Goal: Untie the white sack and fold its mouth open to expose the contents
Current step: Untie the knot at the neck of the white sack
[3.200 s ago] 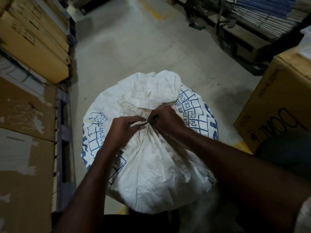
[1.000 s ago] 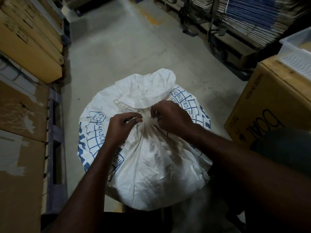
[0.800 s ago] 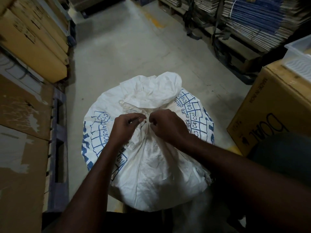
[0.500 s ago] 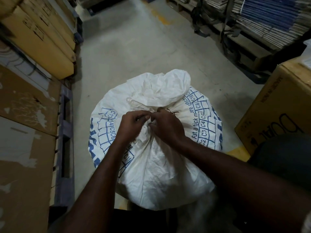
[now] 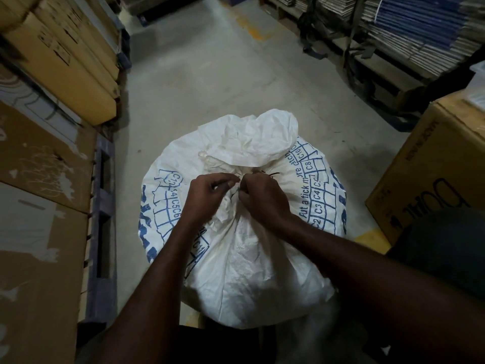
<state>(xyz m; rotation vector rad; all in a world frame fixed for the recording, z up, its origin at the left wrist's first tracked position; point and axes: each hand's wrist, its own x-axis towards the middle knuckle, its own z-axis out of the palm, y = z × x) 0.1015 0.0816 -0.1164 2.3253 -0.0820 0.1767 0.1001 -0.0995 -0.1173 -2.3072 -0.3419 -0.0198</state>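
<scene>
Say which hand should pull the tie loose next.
Probably the right hand: its fingertips sit at the sack's gathered neck, right beside the dark tie. The left hand pinches the neck fabric, steadying it.

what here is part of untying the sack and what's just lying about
Part of the job:
white sack
tie at its neck
left hand
right hand

Just lying about:
brown box
yellow cartons
pallet
stacked flat sheets

Warehouse aisle, boxes on both sides
Cardboard cartons (image 5: 39, 179) on a pallet (image 5: 101, 232) left of the hands; printed box (image 5: 430, 174) right; stacked sheets (image 5: 420, 30) beyond.
</scene>
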